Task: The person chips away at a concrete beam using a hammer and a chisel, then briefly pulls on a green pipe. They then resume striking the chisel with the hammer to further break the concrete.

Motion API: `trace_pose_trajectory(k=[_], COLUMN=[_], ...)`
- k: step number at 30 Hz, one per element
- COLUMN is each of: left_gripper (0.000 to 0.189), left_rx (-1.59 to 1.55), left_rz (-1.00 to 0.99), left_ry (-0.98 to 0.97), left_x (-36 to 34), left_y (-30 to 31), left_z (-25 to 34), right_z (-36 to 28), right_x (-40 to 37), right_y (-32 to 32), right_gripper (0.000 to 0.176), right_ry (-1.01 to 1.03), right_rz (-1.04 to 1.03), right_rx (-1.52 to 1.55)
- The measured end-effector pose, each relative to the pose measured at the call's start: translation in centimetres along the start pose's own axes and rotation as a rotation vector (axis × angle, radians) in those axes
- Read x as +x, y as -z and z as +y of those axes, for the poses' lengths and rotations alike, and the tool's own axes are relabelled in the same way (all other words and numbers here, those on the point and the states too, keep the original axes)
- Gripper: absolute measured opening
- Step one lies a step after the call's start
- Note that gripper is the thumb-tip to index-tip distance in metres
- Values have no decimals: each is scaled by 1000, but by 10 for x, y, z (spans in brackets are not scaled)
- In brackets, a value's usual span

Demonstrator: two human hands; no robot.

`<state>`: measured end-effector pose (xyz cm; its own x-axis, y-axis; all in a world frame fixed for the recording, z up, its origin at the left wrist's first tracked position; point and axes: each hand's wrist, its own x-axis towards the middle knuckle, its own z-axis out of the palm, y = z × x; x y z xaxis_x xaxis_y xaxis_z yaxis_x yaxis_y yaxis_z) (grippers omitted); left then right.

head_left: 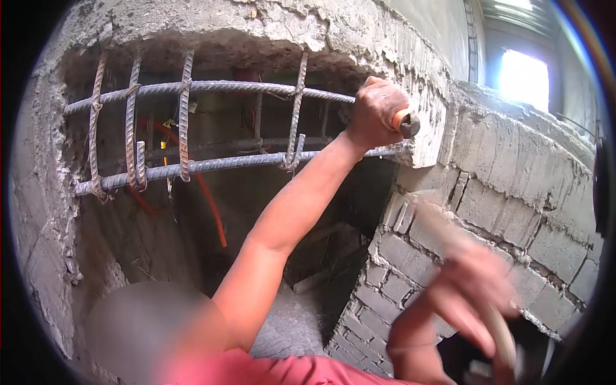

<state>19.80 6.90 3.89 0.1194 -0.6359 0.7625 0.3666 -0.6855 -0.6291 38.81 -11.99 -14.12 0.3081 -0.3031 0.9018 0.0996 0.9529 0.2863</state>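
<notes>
My left hand is raised at the broken end of a concrete beam, closed in a fist around a chisel. The chisel's blunt metal end and an orange part stick out to the right of the fist; its tip is hidden. Lower right, my right hand is smeared by motion. Its fingers wrap a pale wooden handle, apparently a hammer's, whose head I cannot make out. The two hands are well apart. Just left of my left fist, ribbed steel bars run across the opening.
Rough concrete overhangs the bars. Upright bars are wired to the long ones. An orange tube hangs behind them. A block wall with rough mortar stands right. A blurred grey patch covers the lower left.
</notes>
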Motion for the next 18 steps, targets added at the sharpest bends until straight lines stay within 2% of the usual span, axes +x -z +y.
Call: trace_pose_trajectory(k=[1,2,3,4,6,7,8,9,10,11,12,14,15,16,17,18], left_gripper=[27,28,29,29,30,24,24,24,24,24,23,22,22,22,21,21], left_rx=[0,-3,-14,-4,-2,-42,-31,-11,10,-37,-49,-52,-62,-39,-12,-17], left_rz=[5,28,29,29,67,29,25,-6,-33,19,23,79,87,50,11,16], left_ry=[-4,-13,-10,-25,-67,-22,-20,-7,-1,-5,6,-6,0,7,13,22], left_x=[3,3,-4,-2,-9,-12,-7,-7,-6,-5,-4,-2,-3,1,5,3], left_y=[0,1,5,5,6,9,13,14,14,9,8,4,4,7,8,5], left_z=[-3,-5,-2,-6,0,3,5,9,10,9,8,5,6,4,3,4], right_z=[30,60,74,67,39,40,17,-2,-21,-37,-57,-45,-30,5,98,90], right_x=[-32,-64,-97,-94,-85,-78,-43,-12,22,41,52,28,2,-39,-94,-90], right_y=[-33,-65,-56,-53,-39,-20,-35,-29,-20,-3,25,95,63,0,-71,-66], right_gripper=[70,65,65,65,64,73,74,72,56,45,77,79,78,77,56,60], right_ry=[-565,-988,-931,-918,-730,-643,-403,-292,-99,90,150,264,-15,-278,-194,-615], right_rz=[-99,-221,-240,-244,-67,-23,119,145,15,41,296,183,240,296,385,94], right_rx=[-70,-153,130,142,131,160,121,287,403,331,396,552,281,8,-767,-253])
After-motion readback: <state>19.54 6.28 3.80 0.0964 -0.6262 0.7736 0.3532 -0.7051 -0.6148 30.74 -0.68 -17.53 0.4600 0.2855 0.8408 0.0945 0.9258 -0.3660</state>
